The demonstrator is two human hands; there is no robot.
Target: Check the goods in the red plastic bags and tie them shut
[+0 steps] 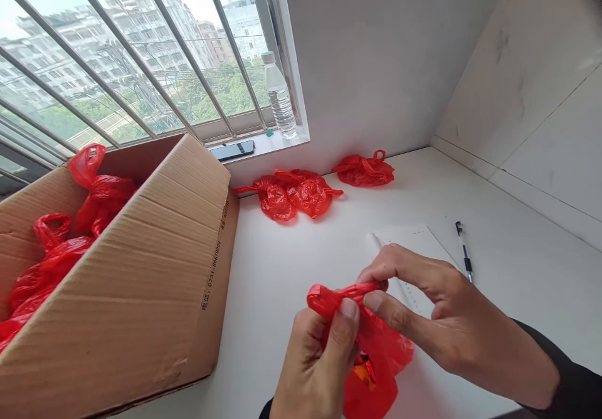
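Observation:
A thin red plastic bag (376, 350) hangs from both my hands above the white table, with something shiny, orange and red showing inside it. My left hand (320, 356) is closed on the gathered top of the bag, the thumb pressing from above. Beside it, my right hand (433, 309) pinches the same bunched plastic between thumb and forefinger. Behind the right hand lies an open notebook (416, 240), partly covered by the hand and the bag. A black-and-clear pen (464, 251) rests to the right of the notebook.
An open cardboard box (155, 281) at the left contains several red bags (106, 196). More red bags (301, 193) lie against the wall, another red bag (364, 170) to their right. A water bottle (281, 99) and a phone (232, 150) are on the sill of the barred window.

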